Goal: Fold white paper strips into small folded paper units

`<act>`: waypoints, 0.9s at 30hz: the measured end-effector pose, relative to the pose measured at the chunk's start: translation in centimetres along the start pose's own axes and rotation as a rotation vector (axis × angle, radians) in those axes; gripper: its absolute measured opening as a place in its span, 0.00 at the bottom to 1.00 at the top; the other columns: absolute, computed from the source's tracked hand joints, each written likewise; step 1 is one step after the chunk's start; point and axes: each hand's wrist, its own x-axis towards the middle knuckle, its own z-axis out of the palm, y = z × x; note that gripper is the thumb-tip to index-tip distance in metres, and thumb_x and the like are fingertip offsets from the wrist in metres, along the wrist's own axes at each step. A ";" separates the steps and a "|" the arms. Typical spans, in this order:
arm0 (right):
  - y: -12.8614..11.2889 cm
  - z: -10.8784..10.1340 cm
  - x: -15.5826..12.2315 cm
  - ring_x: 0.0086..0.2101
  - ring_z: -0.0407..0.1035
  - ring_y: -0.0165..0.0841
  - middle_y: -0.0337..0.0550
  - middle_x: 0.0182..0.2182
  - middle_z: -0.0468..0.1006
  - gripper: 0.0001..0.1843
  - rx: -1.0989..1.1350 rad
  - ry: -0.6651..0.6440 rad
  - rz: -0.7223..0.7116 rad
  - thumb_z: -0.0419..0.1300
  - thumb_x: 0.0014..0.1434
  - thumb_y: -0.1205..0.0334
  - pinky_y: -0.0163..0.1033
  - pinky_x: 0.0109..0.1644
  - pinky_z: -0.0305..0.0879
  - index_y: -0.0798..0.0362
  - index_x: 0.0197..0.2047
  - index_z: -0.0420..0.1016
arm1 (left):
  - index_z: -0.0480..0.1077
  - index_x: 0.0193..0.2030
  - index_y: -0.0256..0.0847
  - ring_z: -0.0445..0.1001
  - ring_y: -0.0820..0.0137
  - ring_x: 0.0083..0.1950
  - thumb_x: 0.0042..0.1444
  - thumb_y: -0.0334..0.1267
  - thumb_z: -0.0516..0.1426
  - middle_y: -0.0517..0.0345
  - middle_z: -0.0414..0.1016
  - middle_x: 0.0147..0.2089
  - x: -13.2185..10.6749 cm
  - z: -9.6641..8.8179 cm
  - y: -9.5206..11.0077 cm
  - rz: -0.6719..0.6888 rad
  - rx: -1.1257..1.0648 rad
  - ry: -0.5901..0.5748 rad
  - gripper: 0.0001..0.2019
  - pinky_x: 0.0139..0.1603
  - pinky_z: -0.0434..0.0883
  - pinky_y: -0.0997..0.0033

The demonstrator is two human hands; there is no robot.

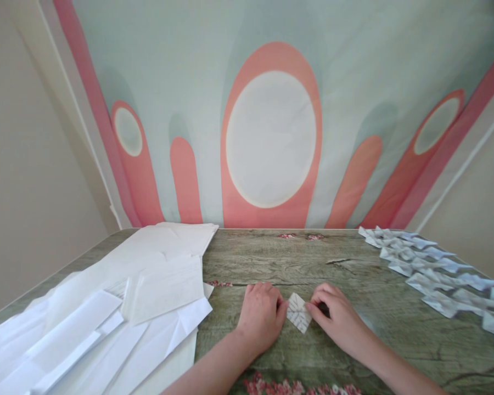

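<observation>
A small folded white paper piece [298, 312] lies on the wood-grain table [296, 263], near its front edge. My left hand [261, 315] rests at the piece's left side, fingers curled and pinching its left edge. My right hand [338, 318] meets it from the right, fingers bent, fingertips pressed on its right corner. Both hands hold the piece flat against the table.
A loose heap of white paper sheets [148, 296] covers the table's left side. Several finished folded paper pieces [432, 269] lie in rows at the right. A wall with pink and pale-green shapes [271, 137] stands behind the table.
</observation>
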 end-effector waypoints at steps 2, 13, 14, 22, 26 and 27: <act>-0.1 -0.1 0.1 0.32 0.66 0.35 0.40 0.27 0.69 0.12 -0.005 -0.004 0.007 0.53 0.57 0.61 0.41 0.37 0.62 0.51 0.23 0.65 | 0.68 0.29 0.38 0.66 0.65 0.39 0.57 0.38 0.52 0.55 0.69 0.33 0.0 0.1 0.0 -0.002 0.004 0.008 0.09 0.41 0.58 0.66; -0.1 -0.1 0.6 0.31 0.66 0.34 0.39 0.26 0.69 0.12 -0.062 -0.035 0.042 0.55 0.56 0.61 0.40 0.36 0.61 0.51 0.21 0.64 | 0.67 0.31 0.39 0.66 0.65 0.39 0.54 0.38 0.55 0.57 0.69 0.33 0.0 0.4 -0.1 -0.020 -0.024 0.029 0.05 0.41 0.59 0.66; -0.1 -0.1 0.6 0.31 0.66 0.34 0.39 0.26 0.69 0.12 -0.061 -0.040 0.046 0.55 0.56 0.61 0.40 0.36 0.61 0.51 0.21 0.64 | 0.67 0.33 0.39 0.66 0.65 0.39 0.54 0.38 0.55 0.57 0.69 0.34 0.0 0.3 -0.1 -0.022 -0.026 0.029 0.05 0.42 0.60 0.66; 0.0 0.0 0.6 0.31 0.66 0.35 0.40 0.26 0.69 0.13 -0.085 -0.048 0.042 0.55 0.57 0.60 0.40 0.36 0.61 0.51 0.22 0.66 | 0.69 0.45 0.48 0.63 0.66 0.47 0.62 0.35 0.50 0.58 0.68 0.44 -0.4 -0.7 0.8 0.250 0.032 -0.043 0.09 0.46 0.59 0.67; 0.2 0.1 0.7 0.30 0.66 0.35 0.40 0.26 0.69 0.13 -0.094 -0.046 0.041 0.56 0.57 0.59 0.40 0.36 0.61 0.51 0.22 0.66 | 0.70 0.44 0.46 0.62 0.65 0.47 0.61 0.35 0.51 0.57 0.70 0.41 -0.7 -0.9 1.5 0.362 0.125 -0.097 0.08 0.48 0.58 0.65; 0.2 0.1 0.7 0.30 0.66 0.35 0.40 0.26 0.69 0.13 -0.096 -0.045 0.044 0.56 0.56 0.59 0.40 0.36 0.61 0.51 0.21 0.65 | 0.70 0.44 0.45 0.62 0.65 0.47 0.61 0.34 0.51 0.57 0.71 0.41 -0.8 -0.9 1.6 0.369 0.143 -0.107 0.08 0.48 0.58 0.65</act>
